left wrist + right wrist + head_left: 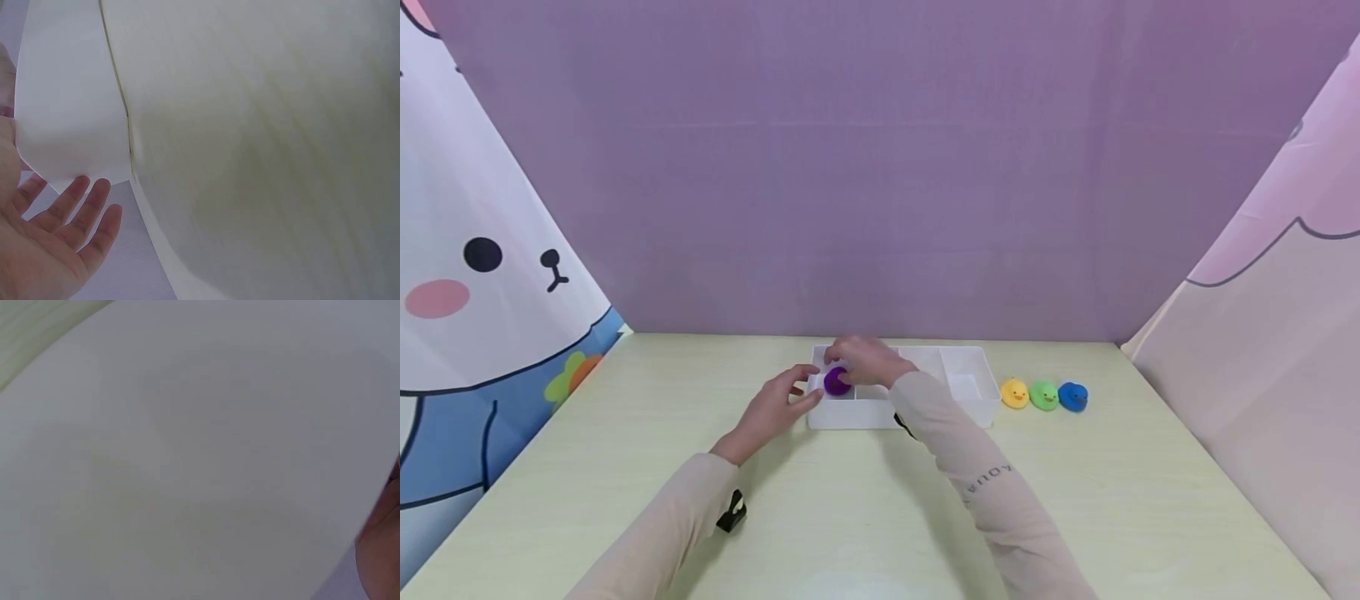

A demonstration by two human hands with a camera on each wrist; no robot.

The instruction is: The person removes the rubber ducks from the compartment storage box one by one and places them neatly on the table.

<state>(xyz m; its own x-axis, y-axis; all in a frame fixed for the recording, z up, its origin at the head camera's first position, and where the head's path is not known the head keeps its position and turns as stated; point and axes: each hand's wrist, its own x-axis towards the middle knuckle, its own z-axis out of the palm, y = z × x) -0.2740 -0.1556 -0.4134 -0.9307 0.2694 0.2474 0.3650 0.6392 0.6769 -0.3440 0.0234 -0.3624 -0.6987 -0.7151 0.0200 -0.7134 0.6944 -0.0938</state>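
Observation:
A white divided box (880,417) stands near the back of the table. Inside its left end, my right hand (871,362) reaches down and pinches a round purple toy (835,383), its thumb lying across the toy. My left hand (767,414) is at the box's left end, thumb and fingers spread around the corner. In the left wrist view, the left hand's fingers (94,206) are loosely bent beside the white end wall. The box wall (200,444) fills most of the right wrist view, with only a bit of the right hand (380,559) showing.
Right of the box, a yellow duck (1015,393), a green duck (1044,396) and a blue duck (1073,397) sit in a row on the pale table (850,517). Behind the table rises a purple cloth (865,167); printed cloths hang at both sides.

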